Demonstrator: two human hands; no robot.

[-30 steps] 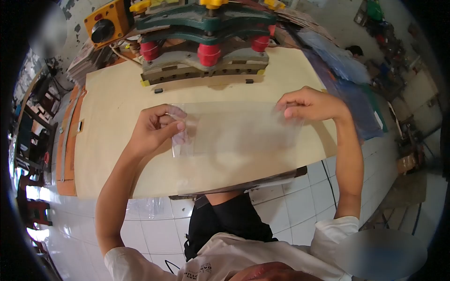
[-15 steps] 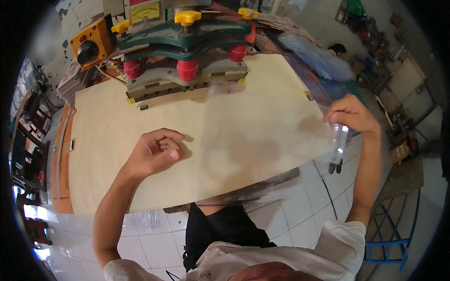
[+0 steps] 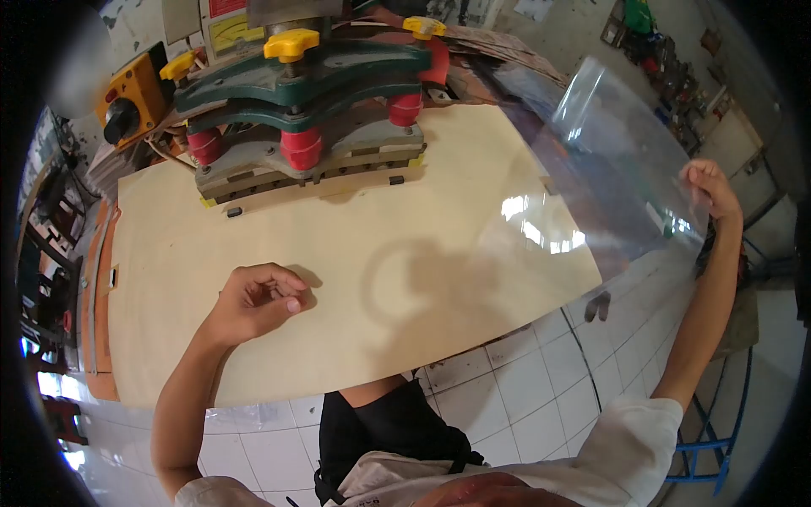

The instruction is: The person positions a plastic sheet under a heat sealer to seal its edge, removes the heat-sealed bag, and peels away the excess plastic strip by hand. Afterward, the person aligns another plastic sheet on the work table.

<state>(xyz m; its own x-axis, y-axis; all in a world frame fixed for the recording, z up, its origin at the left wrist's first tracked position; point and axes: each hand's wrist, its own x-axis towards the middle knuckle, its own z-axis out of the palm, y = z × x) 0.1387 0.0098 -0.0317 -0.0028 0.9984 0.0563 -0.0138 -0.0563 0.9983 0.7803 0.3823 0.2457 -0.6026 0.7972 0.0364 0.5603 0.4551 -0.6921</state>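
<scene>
At the right, my right hand [image 3: 711, 188] pinches the edge of a clear plastic sheet [image 3: 629, 139]. The sheet is lifted and curved, with its lower left part over the right side of the cream-coloured board [image 3: 194, 253]. My left hand [image 3: 260, 300] rests on the left part of the board, fingers loosely curled and thumb apart, with nothing visible in it. Beyond the hands, a press head [image 3: 296, 93] with dark green bars and red spacers stands over the board's back edge. Small dark blocks [image 3: 235, 212] lie on the board in front of it.
An orange control box [image 3: 135, 97] with a black knob stands at the back left. Yellow knobs [image 3: 291, 45] top the press. Stacked sheets [image 3: 507, 46] lie behind it at the right. A blue metal frame [image 3: 710, 448] stands on the tiled floor [image 3: 507, 397] at lower right.
My right hand has moved right and outward, drawing the plastic sheet off the middle of the board and raising it. My left hand stays on the board, fingers still curled. The view has shifted slightly.
</scene>
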